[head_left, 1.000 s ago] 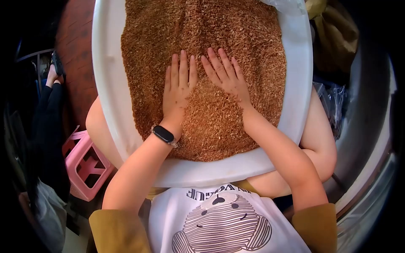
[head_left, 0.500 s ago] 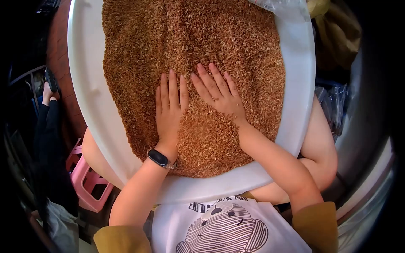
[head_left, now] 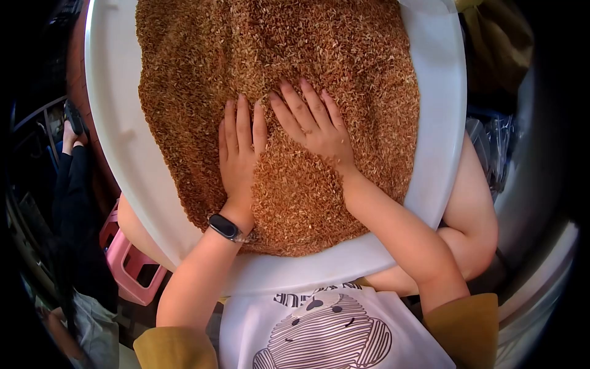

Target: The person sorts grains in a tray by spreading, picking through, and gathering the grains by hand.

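Observation:
Reddish-brown grains (head_left: pixel 295 203) are spread thickly over a white tray (head_left: pixel 436 123) that rests across the lap. Palm down on the grains, my left hand (head_left: pixel 241 154) has its fingers stretched and slightly apart, with a black wristband (head_left: pixel 224 227) at the wrist. To its right, my right hand (head_left: pixel 319 135) also lies flat on the grains, fingers spread and angled up and left. The fingertips of both are slightly sunk into or against the grains. A mound of grains sits between the two palms and wrists.
A pink stool (head_left: pixel 132 270) stands at the lower left of the tray. Another person (head_left: pixel 77 215) in dark trousers is at the far left. Clear plastic bags (head_left: pixel 495 147) lie right of the tray, below a brown bag (head_left: pixel 501 46).
The view has shifted, so the tray appears lower and farther left. Both hands remain flat on the grains; their fingertips sit slightly farther toward the tray's far side than half a second ago.

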A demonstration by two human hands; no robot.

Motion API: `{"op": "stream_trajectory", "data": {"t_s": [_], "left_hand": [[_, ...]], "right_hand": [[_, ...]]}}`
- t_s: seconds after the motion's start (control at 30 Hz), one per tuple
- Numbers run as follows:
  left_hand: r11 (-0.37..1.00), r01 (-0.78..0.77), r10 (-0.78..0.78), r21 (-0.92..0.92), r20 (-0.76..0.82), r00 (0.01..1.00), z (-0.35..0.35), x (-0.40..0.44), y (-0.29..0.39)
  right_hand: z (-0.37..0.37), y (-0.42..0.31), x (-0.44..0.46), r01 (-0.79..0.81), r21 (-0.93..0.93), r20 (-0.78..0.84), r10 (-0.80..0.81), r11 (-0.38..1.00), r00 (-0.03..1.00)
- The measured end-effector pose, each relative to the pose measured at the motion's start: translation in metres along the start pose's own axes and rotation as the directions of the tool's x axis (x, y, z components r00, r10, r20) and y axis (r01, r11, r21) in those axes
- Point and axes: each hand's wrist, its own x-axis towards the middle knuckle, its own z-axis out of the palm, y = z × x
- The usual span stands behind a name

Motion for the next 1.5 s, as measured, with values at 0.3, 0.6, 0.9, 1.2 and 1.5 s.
{"op": "stream_trajectory", "data": {"t_s": [0.3,0.6,0.9,1.2,1.5], "left_hand": [[1.0,-0.007,0.006,-0.018,-0.03,1.0,0.002,0.002,0.001],[1.0,0.017,-0.019,-0.017,-0.077,0.997,0.006,0.001,0.003],[0.96,0.079,-0.081,-0.268,0.004,0.997,-0.002,0.005,0.015],[0.939,-0.046,0.035,0.339,0.04,0.999,-0.007,0.014,0.007],[0.999,-0.026,0.012,0.038,0.315,0.949,-0.105,0.025,-0.014]], "right_hand": [[0.004,0.001,-0.001,-0.003,-0.018,-0.043,0.002,1.0,0.999],[0.001,0.006,0.003,-0.016,0.055,-0.071,0.02,0.998,0.997],[0.001,0.004,0.0,-0.097,0.122,-0.008,0.098,0.988,0.995],[-0.011,0.008,0.01,0.004,-0.028,0.123,0.0,1.0,0.992],[-0.106,0.056,0.065,0.094,0.46,0.516,-0.352,0.883,0.781]]}}
